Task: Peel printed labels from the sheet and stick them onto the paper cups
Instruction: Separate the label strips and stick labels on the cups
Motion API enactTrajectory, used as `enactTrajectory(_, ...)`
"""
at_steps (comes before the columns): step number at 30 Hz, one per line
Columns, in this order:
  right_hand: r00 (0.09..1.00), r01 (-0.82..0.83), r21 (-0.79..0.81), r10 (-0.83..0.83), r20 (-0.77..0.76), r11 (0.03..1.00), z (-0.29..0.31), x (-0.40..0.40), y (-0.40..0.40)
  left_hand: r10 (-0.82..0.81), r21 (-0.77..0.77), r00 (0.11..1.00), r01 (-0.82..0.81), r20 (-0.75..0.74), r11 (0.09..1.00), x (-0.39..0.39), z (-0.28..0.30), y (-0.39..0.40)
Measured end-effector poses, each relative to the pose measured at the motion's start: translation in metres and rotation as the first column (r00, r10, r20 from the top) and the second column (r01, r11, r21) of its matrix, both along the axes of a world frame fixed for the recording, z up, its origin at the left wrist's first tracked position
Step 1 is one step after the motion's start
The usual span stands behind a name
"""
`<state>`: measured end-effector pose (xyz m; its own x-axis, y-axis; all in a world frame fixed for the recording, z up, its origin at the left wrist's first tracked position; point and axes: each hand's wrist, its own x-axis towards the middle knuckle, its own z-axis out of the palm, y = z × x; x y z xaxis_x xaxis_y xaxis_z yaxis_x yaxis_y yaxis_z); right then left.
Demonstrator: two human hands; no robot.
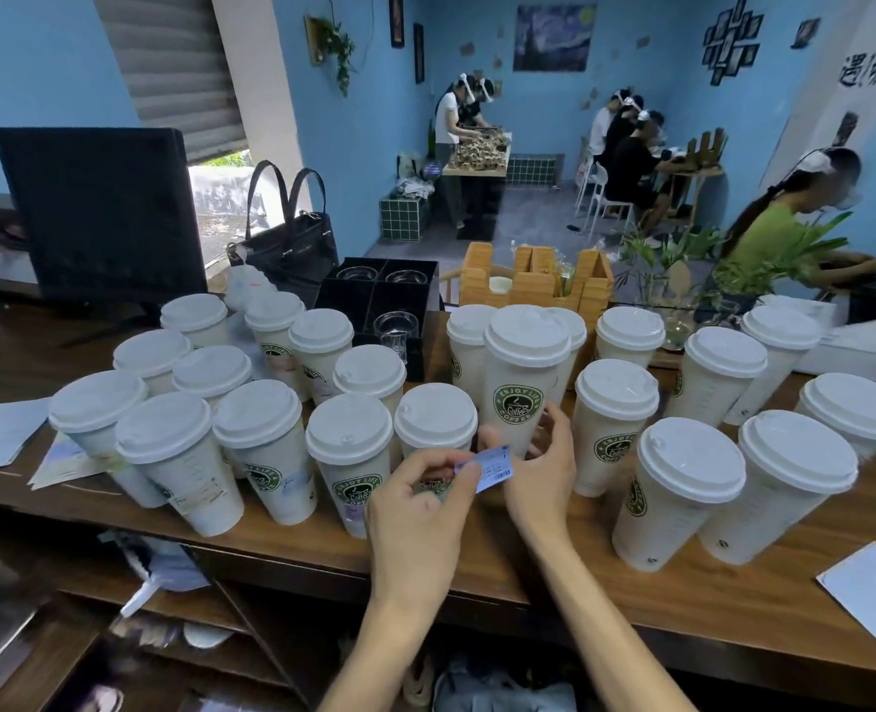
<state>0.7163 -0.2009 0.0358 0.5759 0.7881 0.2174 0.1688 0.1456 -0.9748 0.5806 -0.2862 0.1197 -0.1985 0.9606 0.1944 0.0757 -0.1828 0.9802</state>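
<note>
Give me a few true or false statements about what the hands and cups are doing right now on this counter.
1. The left hand pinches a printed label. True.
2. The cups have no lids. False: every one wears a white lid.
3. The right hand rests flat on the counter. False: it is raised by the label, in front of a logo cup.
4. A black handbag stands behind the cups. True.

Matt paper cups (523, 403), glossy wooden counter (682, 603)
</note>
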Motion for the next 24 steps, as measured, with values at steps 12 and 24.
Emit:
enactTrajectory(12, 0.998, -0.031, 0.230, 0.018, 0.058, 0.973, 0.077, 0.013, -0.062, -0.160, 0.122, 0.985, 0.152, 0.058, 0.981, 0.018, 0.039, 0.003)
enactTrajectory(24, 0.978, -0.129, 0.233, 0.162, -0.129, 0.964, 0.085, 0.009, -0.091, -0.214, 0.073, 0.975, 0.209, 0.062, 0.975, 0.045, 0.051, 0.011)
